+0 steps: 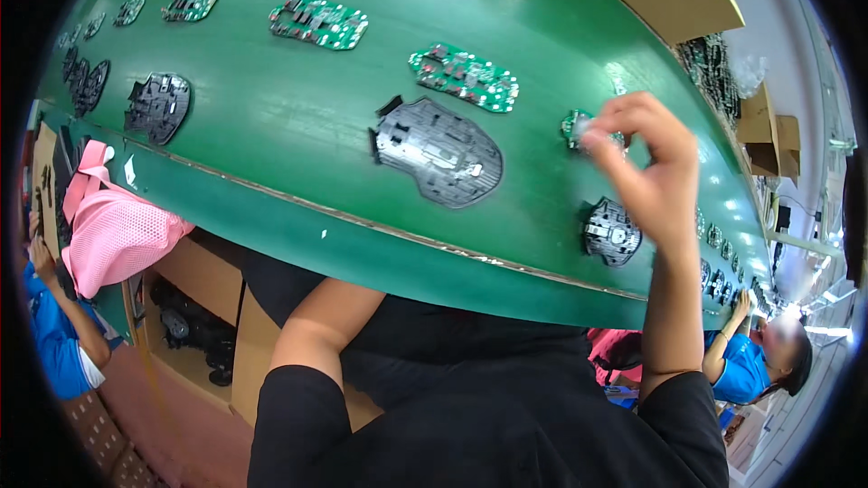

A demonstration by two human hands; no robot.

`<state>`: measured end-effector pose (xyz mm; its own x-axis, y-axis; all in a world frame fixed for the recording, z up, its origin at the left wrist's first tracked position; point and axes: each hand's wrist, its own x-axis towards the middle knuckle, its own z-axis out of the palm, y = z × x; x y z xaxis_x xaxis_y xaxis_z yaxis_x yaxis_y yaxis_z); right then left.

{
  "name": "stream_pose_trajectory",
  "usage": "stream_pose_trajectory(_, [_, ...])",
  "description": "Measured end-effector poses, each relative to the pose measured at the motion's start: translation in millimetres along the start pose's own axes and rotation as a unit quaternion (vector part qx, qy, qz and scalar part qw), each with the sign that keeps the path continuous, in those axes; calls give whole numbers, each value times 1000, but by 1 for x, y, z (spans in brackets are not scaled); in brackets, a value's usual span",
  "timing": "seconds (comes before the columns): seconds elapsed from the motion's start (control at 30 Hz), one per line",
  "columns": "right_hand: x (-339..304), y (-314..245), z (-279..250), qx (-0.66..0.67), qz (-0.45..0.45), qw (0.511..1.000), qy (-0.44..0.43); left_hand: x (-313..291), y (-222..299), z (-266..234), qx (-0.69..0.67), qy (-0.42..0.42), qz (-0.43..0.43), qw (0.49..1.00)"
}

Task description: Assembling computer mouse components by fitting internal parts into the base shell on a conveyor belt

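Raised over the right part of the green bench, my right hand (658, 167) is closed in a pinch. Between thumb and fingertips is a small pale thing, too blurred to make out. Just behind the fingertips lies a green circuit board (571, 129), partly hidden by them. Below this hand rests a black plastic shell (612, 232). A larger rounded black shell (438, 152), shaped like the base of a computer mouse, lies in front of me, with another circuit board (466, 78) beyond it. My left forearm goes under the bench edge, which hides the left hand.
More circuit boards (318, 23) and black shells (158, 107) run in two rows along the green bench (271, 117). A pink mesh bag (122, 230) hangs at the left edge. Cardboard boxes (758, 131) stand at the far right. People in blue (743, 369) sit on both sides.
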<state>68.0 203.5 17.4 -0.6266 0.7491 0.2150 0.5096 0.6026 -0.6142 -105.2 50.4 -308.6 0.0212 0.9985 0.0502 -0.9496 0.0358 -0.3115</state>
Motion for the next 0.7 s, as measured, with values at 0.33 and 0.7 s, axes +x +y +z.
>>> stream_pose_trajectory(0.33, [4,-46,86,-36,-84,995,-41,48,-32,71,-162,18,-59,985])
stream_pose_trajectory(0.7, [-4,-42,84,-42,-80,995,-43,43,-40,89,-114,-146,-61,981])
